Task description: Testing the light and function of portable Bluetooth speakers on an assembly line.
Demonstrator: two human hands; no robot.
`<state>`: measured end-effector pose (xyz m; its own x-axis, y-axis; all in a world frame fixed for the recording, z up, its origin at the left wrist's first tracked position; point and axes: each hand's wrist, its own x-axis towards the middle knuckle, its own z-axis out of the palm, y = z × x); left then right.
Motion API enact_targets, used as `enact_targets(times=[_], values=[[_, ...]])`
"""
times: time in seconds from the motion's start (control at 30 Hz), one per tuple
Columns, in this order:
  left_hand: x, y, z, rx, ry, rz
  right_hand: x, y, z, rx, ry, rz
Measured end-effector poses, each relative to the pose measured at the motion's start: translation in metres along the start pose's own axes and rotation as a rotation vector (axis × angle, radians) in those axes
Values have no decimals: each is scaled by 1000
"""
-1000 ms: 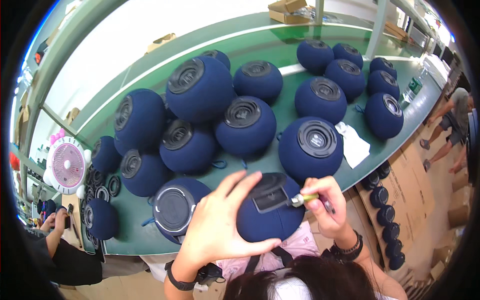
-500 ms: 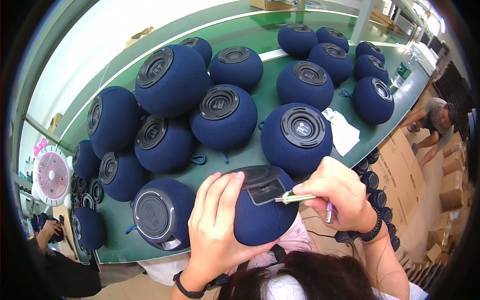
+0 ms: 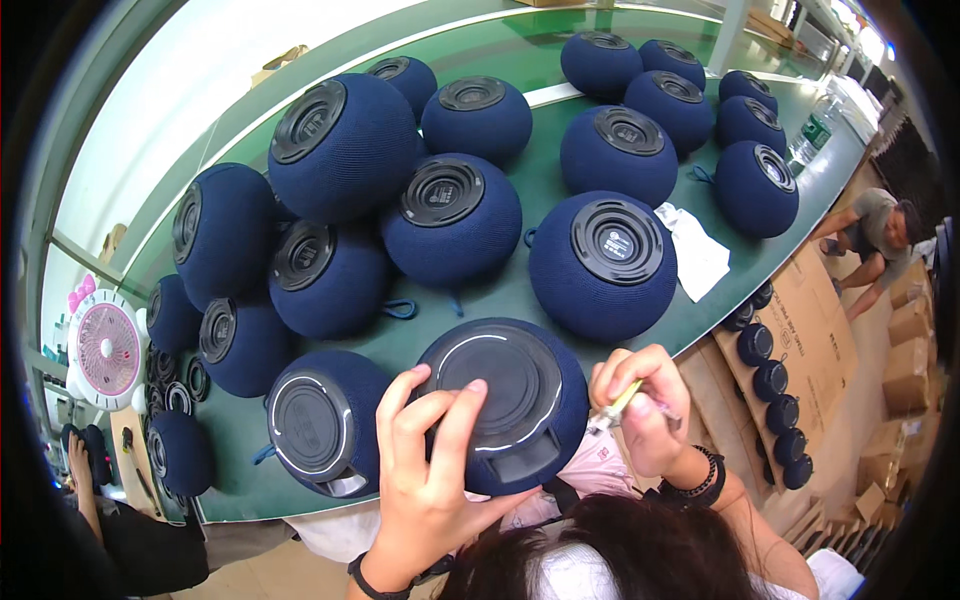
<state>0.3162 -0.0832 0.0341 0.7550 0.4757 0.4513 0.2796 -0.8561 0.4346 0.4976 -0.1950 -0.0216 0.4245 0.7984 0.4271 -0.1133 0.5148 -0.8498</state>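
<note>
Head view, nearest part first: what do the two hands have?

The left hand point(image 3: 430, 470) grasps a navy ball point(image 3: 512, 400) at the near edge of the worktop point(image 3: 235, 487), fingers bent over the black disc on top, thumb low on the near side. I can't tell whether the ball also rests on anything.

And the right hand point(image 3: 645, 410)?

Its fingers are pinched on a slim yellow-green piece point(image 3: 627, 396) with a pale tip. That tip is just beside the ball, right of the dark recess point(image 3: 520, 458) in the disc's near side. Whether they touch, I can't make out.

What might go wrong there?

I'd judge the ball could twist under the left hand, since a round body gives little to brace against. A slip of the pinch could scrape the tip along the fabric.

Beyond that?

Just left is a second ball point(image 3: 325, 425), disc up; a sideways knock could set it rolling. Past the hands is another ball point(image 3: 600, 268), next to a crumpled white cloth point(image 3: 695, 255).

And farther back?

A large ball point(image 3: 345, 150) seems propped on its neighbours, so a bump to those below could bring it down.
</note>
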Motion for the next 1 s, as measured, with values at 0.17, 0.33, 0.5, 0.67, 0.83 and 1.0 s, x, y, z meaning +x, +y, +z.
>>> enact_targets(times=[0.17,0.33,0.5,0.67,0.83,1.0], values=[[-15,0,19,110,75,-24,14,-17,-12,190,28,75],[-9,-5,20,126,82,27,55,-60,-46,139,96,75],[-9,-8,15,134,34,-33,156,-102,-77,45,-91,-18],[-2,8,12,15,83,-99,308,-114,-73,-385,-238,-15],[-4,15,13,-40,70,-89,422,-49,-11,-1361,-318,-160],[-6,9,13,-27,18,-182,476,47,21,-908,-208,236]])
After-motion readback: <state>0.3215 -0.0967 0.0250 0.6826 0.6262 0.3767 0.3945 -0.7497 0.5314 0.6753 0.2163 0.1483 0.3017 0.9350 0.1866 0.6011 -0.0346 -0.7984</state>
